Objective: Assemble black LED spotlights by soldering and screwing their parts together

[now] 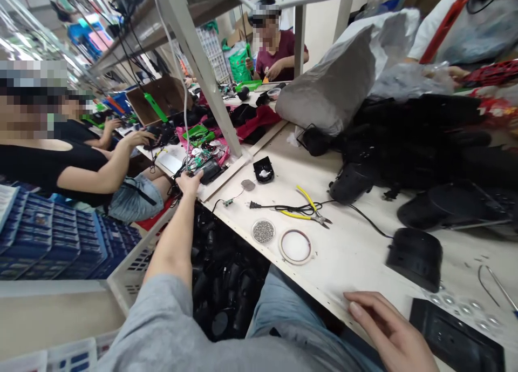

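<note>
My left arm stretches far out to the left end of the bench. My left hand (188, 183) closes on a dark device (209, 170) with wires lying at the bench corner. My right hand (388, 329) rests flat on the near edge of the pale workbench (356, 253), fingers stretched out, holding nothing. Right beside it lies a black flat panel (457, 337). Between the two hands, on the bench, are yellow-handled cutters (309, 207), a black cable with a plug (279, 206), a small dish of metal beads (263, 231) and a tape ring (295, 247).
A pile of black housings (424, 145) and a grey bag (335, 86) fill the right back. A round black part (415, 256) sits near my right hand. A slanted metal post (202, 64) crosses the bench. Other people sit at left and back. A crate of black parts (226, 285) stands below.
</note>
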The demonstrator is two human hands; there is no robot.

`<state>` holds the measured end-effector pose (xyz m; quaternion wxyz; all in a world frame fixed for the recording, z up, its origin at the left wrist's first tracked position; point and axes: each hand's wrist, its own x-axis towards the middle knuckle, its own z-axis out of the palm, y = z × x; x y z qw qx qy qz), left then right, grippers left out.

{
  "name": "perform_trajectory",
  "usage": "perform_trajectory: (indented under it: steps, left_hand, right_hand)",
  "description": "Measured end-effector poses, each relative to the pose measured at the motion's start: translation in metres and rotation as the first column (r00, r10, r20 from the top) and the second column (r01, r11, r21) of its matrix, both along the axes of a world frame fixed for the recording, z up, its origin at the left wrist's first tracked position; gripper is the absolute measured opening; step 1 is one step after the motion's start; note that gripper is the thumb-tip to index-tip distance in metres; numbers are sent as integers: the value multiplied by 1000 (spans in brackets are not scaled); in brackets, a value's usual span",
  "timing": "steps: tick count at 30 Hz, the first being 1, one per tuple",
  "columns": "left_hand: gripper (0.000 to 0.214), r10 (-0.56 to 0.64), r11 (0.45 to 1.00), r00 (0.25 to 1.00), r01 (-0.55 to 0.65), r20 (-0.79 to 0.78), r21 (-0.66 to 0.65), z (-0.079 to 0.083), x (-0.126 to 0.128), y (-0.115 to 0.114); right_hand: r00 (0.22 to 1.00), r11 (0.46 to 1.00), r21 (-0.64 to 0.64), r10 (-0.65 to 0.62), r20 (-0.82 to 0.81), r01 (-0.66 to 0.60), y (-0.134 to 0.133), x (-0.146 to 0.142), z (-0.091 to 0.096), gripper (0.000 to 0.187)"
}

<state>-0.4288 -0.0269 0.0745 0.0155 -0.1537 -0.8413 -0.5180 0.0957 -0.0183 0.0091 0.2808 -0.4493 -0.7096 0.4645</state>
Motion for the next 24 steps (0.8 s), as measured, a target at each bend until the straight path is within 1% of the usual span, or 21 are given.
perform_trajectory:
  steps: [2, 3, 4, 5, 6, 7, 9, 10, 13, 14, 15, 17, 19, 21, 22, 24]
  left_hand:
    - [40, 53, 998, 987, -55, -149, -10, -11, 27, -10]
    - [39, 46, 998, 978, -52, -202, -25, -19, 42, -15]
    - [35, 8, 999, 972, -21, -234, -49, -28, 57, -20]
    - [32, -68, 994, 962, 41, -263, -106, -37, 71, -26]
    - [34, -143, 976, 936, 80, -323, -201, -46, 82, -32]
    - [36, -184, 959, 916, 87, -357, -270, -53, 92, -37]
    - [37, -217, 926, 905, 72, -366, -370, -64, 102, -47]
    - [32, -212, 919, 916, 67, -342, -390, -68, 104, -51]
    - [10, -232, 907, 940, 117, -249, -404, -71, 100, -57]
    - [7, -250, 906, 940, 141, -233, -400, -70, 98, -57]
    - [6, -265, 906, 938, 162, -225, -392, -68, 96, -55]
    - [7, -290, 909, 934, 200, -208, -367, -64, 93, -48]
    - [8, -322, 909, 929, 248, -185, -335, -59, 93, -34]
    - [7, -368, 899, 919, 311, -145, -308, -54, 96, -16]
    - [11, -391, 890, 913, 343, -116, -300, -53, 98, -5]
    - [28, -412, 875, 910, 383, -42, -296, -53, 101, 18]
  right_hand:
    - [1000, 1000, 11, 20, 0, -20, -1, -1, -7, 40]
    - [999, 999, 10, 37, 2, -37, -2, -1, -10, 38]
    - [999, 999, 7, 53, 4, -53, -2, -1, -12, 38]
    - [998, 998, 3, 69, 6, -69, -2, -1, -13, 38]
    - [997, 997, 3, 82, 8, -82, -2, 0, -13, 39]
    - [996, 996, 6, 94, 13, -94, -1, 1, -12, 40]
    - [995, 995, 11, 97, 38, -98, 1, 2, -10, 42]
    - [994, 995, 7, 95, 55, -96, 2, 3, -8, 43]
    - [986, 989, -29, 148, 78, -147, 6, -1, -1, 42]
    - [982, 985, -35, 173, 71, -171, 7, -3, 1, 42]
    - [980, 982, -34, 189, 60, -188, 7, -7, 4, 42]
    - [982, 983, -17, 183, 49, -183, 6, -13, 8, 44]
    - [980, 982, -5, 190, 52, -190, 4, -19, 10, 45]
    - [971, 972, -8, 233, 62, -233, 2, -21, 9, 41]
    - [965, 967, -10, 256, 63, -256, 2, -20, 8, 40]
    - [959, 960, -5, 279, 52, -279, 4, -17, 4, 37]
